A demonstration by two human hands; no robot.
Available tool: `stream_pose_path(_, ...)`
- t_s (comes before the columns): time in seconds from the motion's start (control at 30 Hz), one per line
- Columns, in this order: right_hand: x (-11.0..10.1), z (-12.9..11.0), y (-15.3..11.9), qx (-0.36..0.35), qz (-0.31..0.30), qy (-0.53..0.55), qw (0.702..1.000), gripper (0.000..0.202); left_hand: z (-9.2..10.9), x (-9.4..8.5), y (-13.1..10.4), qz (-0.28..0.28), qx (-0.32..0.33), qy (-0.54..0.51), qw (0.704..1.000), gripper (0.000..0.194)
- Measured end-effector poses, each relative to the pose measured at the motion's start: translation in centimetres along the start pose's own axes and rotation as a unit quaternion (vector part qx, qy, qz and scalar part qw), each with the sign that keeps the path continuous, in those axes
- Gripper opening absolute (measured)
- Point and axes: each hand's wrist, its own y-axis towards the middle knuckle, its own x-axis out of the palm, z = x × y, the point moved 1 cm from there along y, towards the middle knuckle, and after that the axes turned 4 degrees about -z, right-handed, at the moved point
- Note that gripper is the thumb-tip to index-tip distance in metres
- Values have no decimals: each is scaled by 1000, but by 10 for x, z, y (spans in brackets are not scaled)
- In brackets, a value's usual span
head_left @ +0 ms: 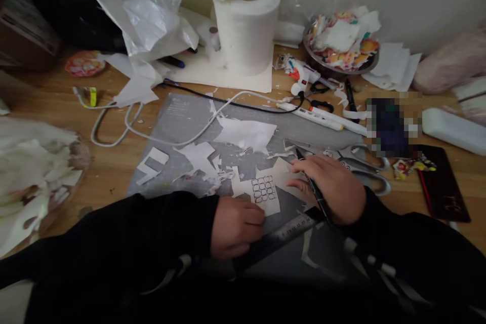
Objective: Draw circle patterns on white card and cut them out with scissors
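My right hand (330, 185) holds a black pen (317, 195), its tip pointing up and away from me. My left hand (238, 228) rests with curled fingers at the lower left edge of a white paper piece (271, 206) with a black grid of rounded shapes; whether it grips anything is hidden. A metal ruler (290, 228) lies slanted between both hands, with one end near my left hand. Beside the grid paper, a plain paper piece (283, 174) lies near my right fingers. Everything is on a grey cutting mat (178, 116).
Scissors (341, 154) lie beyond my right hand. Paper scraps (246, 134) and a white cable (193, 136) cross the mat. Behind stand a paper roll (248, 30), a glue gun (301, 78) and a metal bowl (322, 63) of scraps. A dark red-edged object (444, 182) lies right.
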Motion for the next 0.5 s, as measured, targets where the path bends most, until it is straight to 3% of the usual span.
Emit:
stream_pose_path(0.17, 11, 6, -22, -1, 3, -78, 997, 26, -2, -2, 2, -16, 4, 25, 1000, 11)
stream_pose_path(0.5, 23, 25, -41, 9, 8, -13, 1000, 12, 6, -1, 4, -8, -17, 72, 997, 11)
